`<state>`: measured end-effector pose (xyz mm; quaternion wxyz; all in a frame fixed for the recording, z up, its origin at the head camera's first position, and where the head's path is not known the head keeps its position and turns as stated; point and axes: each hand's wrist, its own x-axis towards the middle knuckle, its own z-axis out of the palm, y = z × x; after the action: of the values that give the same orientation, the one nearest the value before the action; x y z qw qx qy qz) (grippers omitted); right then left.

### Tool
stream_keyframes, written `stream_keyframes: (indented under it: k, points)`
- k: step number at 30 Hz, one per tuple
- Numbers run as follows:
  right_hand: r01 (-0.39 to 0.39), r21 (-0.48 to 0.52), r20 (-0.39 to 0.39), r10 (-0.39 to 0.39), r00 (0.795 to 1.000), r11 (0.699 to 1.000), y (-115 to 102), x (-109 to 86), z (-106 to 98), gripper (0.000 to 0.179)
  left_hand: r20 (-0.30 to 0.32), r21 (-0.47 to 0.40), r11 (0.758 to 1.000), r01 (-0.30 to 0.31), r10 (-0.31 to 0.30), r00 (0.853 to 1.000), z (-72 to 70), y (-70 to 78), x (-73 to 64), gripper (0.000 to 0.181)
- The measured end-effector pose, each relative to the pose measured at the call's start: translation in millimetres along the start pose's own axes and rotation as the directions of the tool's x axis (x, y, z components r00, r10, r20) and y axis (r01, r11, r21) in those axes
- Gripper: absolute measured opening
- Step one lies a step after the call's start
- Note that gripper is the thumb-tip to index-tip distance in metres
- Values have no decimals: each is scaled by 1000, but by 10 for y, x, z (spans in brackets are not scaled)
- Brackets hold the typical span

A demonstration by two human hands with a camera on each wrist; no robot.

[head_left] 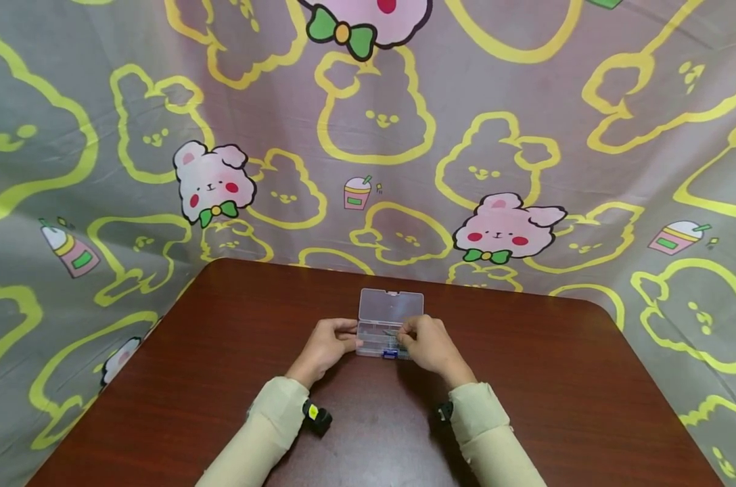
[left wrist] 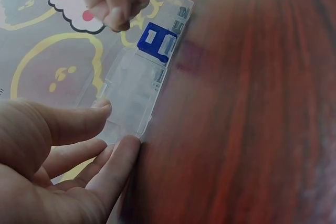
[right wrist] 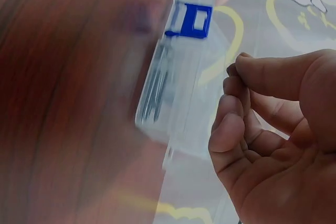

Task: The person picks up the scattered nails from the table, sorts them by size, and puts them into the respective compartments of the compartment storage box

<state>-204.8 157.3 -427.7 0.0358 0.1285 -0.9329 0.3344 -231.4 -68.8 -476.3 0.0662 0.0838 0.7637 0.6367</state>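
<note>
A clear plastic compartment box (head_left: pixel 374 343) lies on the table with its lid (head_left: pixel 392 308) raised at the back. Its front carries a blue latch (left wrist: pixel 156 43). My left hand (head_left: pixel 327 346) grips the box's left end, thumb on the upper edge and fingers low on the side. Over the right part of the box, my right hand (head_left: pixel 430 341) pinches a small dark piece (right wrist: pixel 231 70) between thumb and index finger; most of it is hidden. Thin dark metal pieces (right wrist: pixel 155 95) show through the wall of the right-hand section.
The brown wooden table (head_left: pixel 234 379) reaches out on both sides of the box. Behind it hangs a grey cloth (head_left: pixel 270 101) printed with cartoon rabbits and yellow outlines. Each sleeved wrist bears a dark strapped device (head_left: pixel 316 417).
</note>
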Motion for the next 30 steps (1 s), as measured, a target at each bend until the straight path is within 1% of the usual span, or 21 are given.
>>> stream_keyframes:
  k: [4,7,11,15,30]
  points:
    - [-51,16,-9,51,999,999,66,-54,-85,8,-2,5,1000,0,0,1000,-14,9,-3,43]
    - [-71,14,-14,71,997,997,119,-85,-123,8,-3,5,1000,1,-1,1000,-18,18,-14,43]
    - [-78,17,-6,78,997,997,177,-133,-170,9,-7,1,1000,-4,4,1000,-17,17,-19,43]
    - [-84,11,-7,84,996,996,236,-194,-221,9,-5,6,1000,5,-5,1000,-11,-3,-17,43]
    - [-172,-9,16,172,985,985,459,-418,-447,9,-8,15,1000,-3,4,1000,-7,-7,-10,42]
